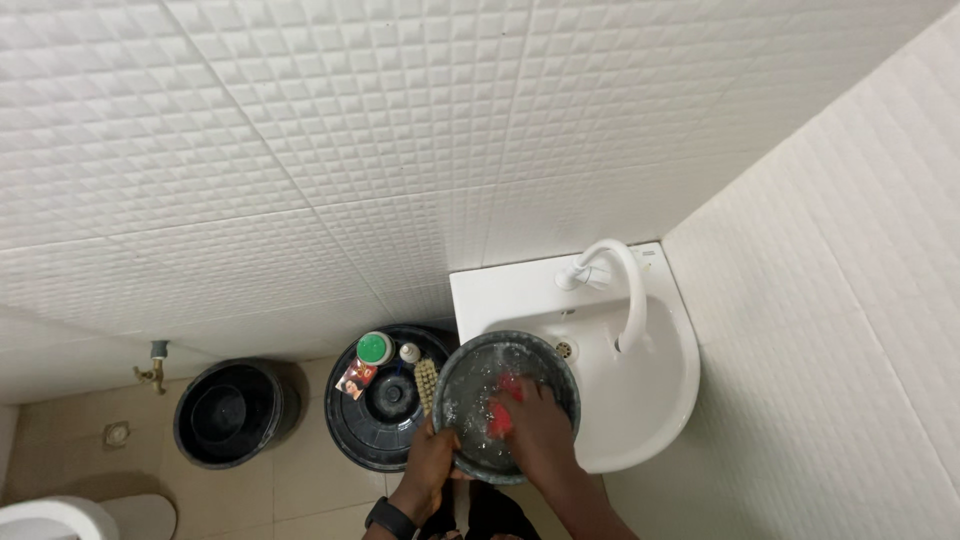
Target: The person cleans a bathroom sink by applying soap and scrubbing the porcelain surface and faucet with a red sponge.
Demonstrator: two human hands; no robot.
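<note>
So there's a round dark grey bowl [470, 385], wet and speckled with suds inside, tipped toward the camera and hanging over the front edge of the sink. Inside it, a red sponge [503, 412] sits pressed against the bottom, partly hidden, roughly in the middle.

Looking down now, I've got a beige tiled floor [300, 480] carrying most of what's here. Standing on it at the left is an open black bucket [235, 412], and just beside it to the right a second black bucket [385, 410] shut with a lid. On that lid I can see a green-capped round tub [375, 348], a small white bottle [409, 352], a reddish packet [356, 378] and a bristle brush [427, 384]. At the bottom left corner a white toilet [70, 518] edges in. The white sink [640, 400] is fixed in the wall corner.
</note>
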